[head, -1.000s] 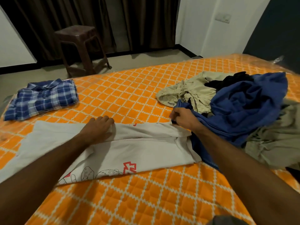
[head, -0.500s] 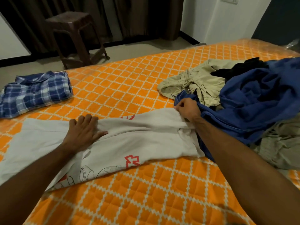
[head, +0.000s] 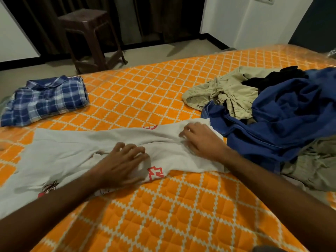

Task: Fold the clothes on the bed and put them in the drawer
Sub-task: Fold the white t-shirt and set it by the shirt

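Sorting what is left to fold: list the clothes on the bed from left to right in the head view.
Folded plaid shirt → white T-shirt under both hands → beige garment → blue garment.

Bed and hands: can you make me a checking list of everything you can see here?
Surface: orange quilted bed with a white diamond pattern.
Job's things: white T-shirt with red print, spread flat, partly folded; blue plaid shirt folded at the far left; unfolded pile at the right with a blue garment, a khaki garment and a black garment.
Clutter: nothing seen.
Grippers: left hand lies on the T-shirt, fingers spread, blurred; right hand rests on its right end, grip unclear.
Cables: nothing seen.
Surroundings: brown stool on the floor, dark curtains, white wall. No drawer in view.
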{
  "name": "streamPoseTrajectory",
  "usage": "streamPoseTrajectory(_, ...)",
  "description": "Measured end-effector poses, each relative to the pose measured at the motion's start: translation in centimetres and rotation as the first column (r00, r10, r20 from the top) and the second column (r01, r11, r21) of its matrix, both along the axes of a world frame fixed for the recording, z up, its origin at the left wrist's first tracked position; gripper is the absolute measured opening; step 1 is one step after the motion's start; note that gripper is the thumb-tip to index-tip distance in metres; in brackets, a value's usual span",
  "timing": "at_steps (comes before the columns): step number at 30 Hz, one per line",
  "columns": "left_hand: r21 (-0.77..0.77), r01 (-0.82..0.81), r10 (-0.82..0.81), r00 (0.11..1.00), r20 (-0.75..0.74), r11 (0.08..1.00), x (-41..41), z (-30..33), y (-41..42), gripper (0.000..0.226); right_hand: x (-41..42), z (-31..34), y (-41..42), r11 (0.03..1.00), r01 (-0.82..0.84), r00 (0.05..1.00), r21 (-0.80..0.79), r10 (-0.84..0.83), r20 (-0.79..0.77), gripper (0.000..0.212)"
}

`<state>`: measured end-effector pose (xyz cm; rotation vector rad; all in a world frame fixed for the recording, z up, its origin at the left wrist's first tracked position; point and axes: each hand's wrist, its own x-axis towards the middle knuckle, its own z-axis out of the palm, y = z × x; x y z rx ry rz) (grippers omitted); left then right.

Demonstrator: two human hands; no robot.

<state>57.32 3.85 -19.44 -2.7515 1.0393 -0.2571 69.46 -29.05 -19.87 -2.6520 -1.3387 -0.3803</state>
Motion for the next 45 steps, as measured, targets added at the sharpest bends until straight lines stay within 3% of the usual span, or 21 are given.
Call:
streamPoseTrajectory(3,0.117,0.003,0.004,0.998,-0.062,0.993,-1.4,0.0,-1.7,0.065,-3.0,-1.9,-1.1,0.995,0.065,0.996,-0.069,-0.069,-0.055,0.046)
streamPoseTrajectory(6,0.203,-0.014,0.041,0.990,-0.133,0.979,-2.3,1.2,-2.2,0.069,-5.6,-1.4,-3.0,0.937,0.323,0.944,0.135,-0.309,-0.119,0.048)
streamPoseTrajectory(8,0.238,-0.034,0.079,0.980,-0.181,0.971,-3.3,1.1,-2.3,0.068,-6.7,-1.0,-4.0,0.801,0.529,0.846,0.281,-0.470,-0.252,0.044)
streamPoseTrajectory(10,0.258,-0.090,0.143,0.971,-0.194,0.962,-4.0,0.8,-2.9,0.052,-6.5,-1.1,-5.6,0.621,0.687,0.722,0.377,-0.522,-0.454,0.031)
streamPoseTrajectory(11,0.257,-0.125,0.177,0.966,-0.191,0.958,-4.0,0.7,-3.2,0.045,-6.0,-1.3,-6.3,0.553,0.750,0.654,0.364,-0.537,-0.532,0.025)
streamPoseTrajectory(13,0.259,-0.171,0.233,0.945,-0.231,0.951,-3.5,1.1,-3.8,0.039,-5.1,-1.4,-8.1,0.523,0.826,0.537,0.211,-0.612,-0.581,0.018)
streamPoseTrajectory(14,0.259,-0.172,0.244,0.929,-0.280,0.950,-3.2,1.5,-4.0,0.036,-4.7,-1.4,-8.8,0.555,0.827,0.508,0.087,-0.674,-0.536,0.019)
streamPoseTrajectory(17,0.219,-0.138,0.223,0.871,-0.437,0.966,-2.6,2.4,-3.9,0.018,-4.5,-1.4,-10.6,0.635,0.748,0.586,-0.192,-0.768,-0.259,0.031)
streamPoseTrajectory(20,0.269,-0.114,0.251,0.791,-0.558,0.956,-2.8,3.5,-3.9,0.014,-4.4,-1.3,-10.9,0.594,0.765,0.573,-0.249,-0.804,-0.158,0.042)
streamPoseTrajectory(22,0.252,-0.096,0.217,0.829,-0.515,0.963,-2.5,3.8,-4.0,0.018,-4.6,-1.2,-10.2,0.561,0.794,0.561,-0.233,-0.824,-0.073,0.036)
streamPoseTrajectory(24,0.091,-0.105,0.133,0.905,-0.405,0.990,-1.7,3.5,-4.1,0.023,-4.7,-0.7,-8.7,0.612,0.779,0.603,-0.140,-0.791,-0.106,0.028)
streamPoseTrajectory(26,-0.089,-0.112,0.089,0.970,-0.228,0.990,-0.3,2.8,-4.9,0.016,-4.2,0.3,-7.3,0.667,0.745,0.603,-0.034,-0.694,-0.393,0.027)
streamPoseTrajectory(28,-0.193,-0.175,0.152,0.980,-0.127,0.966,1.3,2.3,-7.0,0.025,-3.2,1.5,-6.2,0.636,0.771,0.413,0.021,-0.475,-0.777,0.034)
streamPoseTrajectory(29,-0.218,-0.221,0.196,0.972,-0.132,0.951,2.1,2.2,-8.6,0.034,-2.8,2.2,-6.0,0.588,0.808,0.291,0.031,-0.353,-0.889,0.039)
streamPoseTrajectory(31,-0.223,-0.330,0.283,0.935,-0.215,0.917,3.3,2.3,-11.6,0.053,-1.8,3.1,-5.8,0.497,0.867,0.136,0.038,-0.163,-0.977,0.048)
streamPoseTrajectory(34,-0.186,-0.415,0.330,0.871,-0.364,0.891,5.0,2.2,-15.0,0.055,-1.1,3.6,-5.8,0.473,0.881,0.051,0.011,-0.072,-0.996,0.048)
streamPoseTrajectory(36,-0.342,-0.538,0.271,0.762,-0.588,0.771,5.6,2.9,-16.7,0.056,-0.9,3.5,-5.4,0.557,0.831,0.059,0.015,-0.060,-0.996,0.046)
streamPoseTrajectory(38,-0.502,-0.688,0.090,0.631,-0.770,0.525,5.6,4.2,-17.9,0.056,-1.6,4.4,-4.2,0.601,0.789,0.092,0.131,0.095,-0.991,0.039)
streamPoseTrajectory(41,-0.466,-0.861,-0.221,0.423,-0.879,0.205,5.6,5.9,-18.0,0.052,-3.2,6.0,-1.5,0.620,0.732,0.060,0.282,0.354,-0.933,0.024)
streamPoseTrajectory(43,-0.449,-0.885,-0.273,0.405,-0.873,0.124,5.6,6.3,-16.5,0.043,-4.1,5.5,0.4,0.654,0.687,0.016,0.318,0.423,-0.906,0.017)
streamPoseTrajectory(45,-0.449,-0.886,-0.197,0.423,-0.885,0.114,5.3,5.7,-15.0,0.022,-4.6,4.2,1.0,0.674,0.648,0.010,0.355,0.459,-0.889,0.019)
